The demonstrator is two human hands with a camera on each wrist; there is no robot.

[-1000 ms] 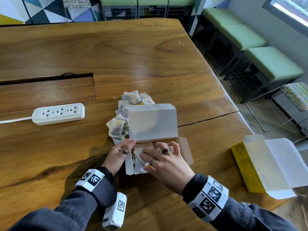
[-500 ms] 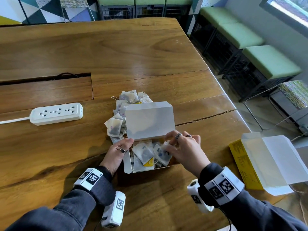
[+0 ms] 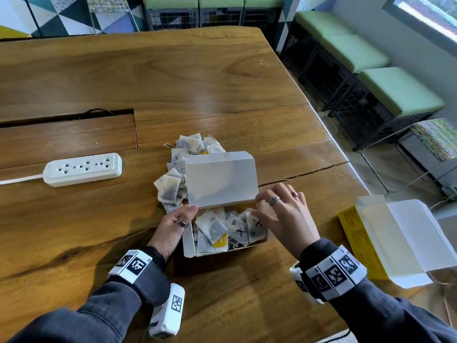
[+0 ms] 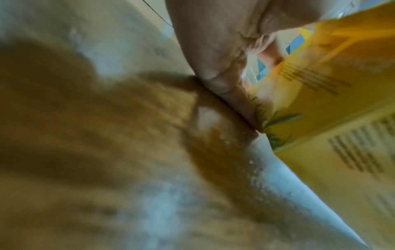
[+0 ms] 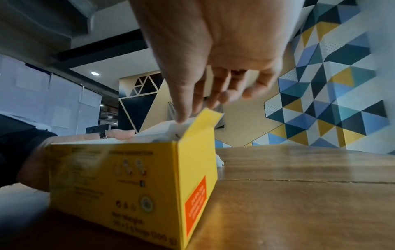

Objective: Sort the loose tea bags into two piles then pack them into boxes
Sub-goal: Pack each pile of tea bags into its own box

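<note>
A yellow tea box [image 3: 190, 243] stands open on the wooden table [image 3: 222, 78], its white lid [image 3: 220, 179] upright and several tea bags [image 3: 215, 226] lying inside. My left hand [image 3: 183, 219] holds the box's left end, thumb on the rim by the lid. Fingers spread, my right hand [image 3: 256, 206] hovers over the right end. In the right wrist view its thumb tip reaches just inside the box [image 5: 132, 177] beside the raised yellow end flap [image 5: 203, 121]. A loose pile of tea bags [image 3: 176, 167] lies behind the box. In the left wrist view the left hand [image 4: 224, 76] lies against the box [image 4: 320, 101].
A second yellow box [image 3: 358, 246] lies open at the table's right edge [image 3: 329, 134]. A white power strip [image 3: 84, 169] sits to the left, below a cable slot [image 3: 69, 117]. Green stools [image 3: 398, 90] stand on the floor to the right.
My right hand has come up off the tea bags in the box and moved to its right end. The end flap there, earlier spread outward, now stands raised. The left hand stays put.
</note>
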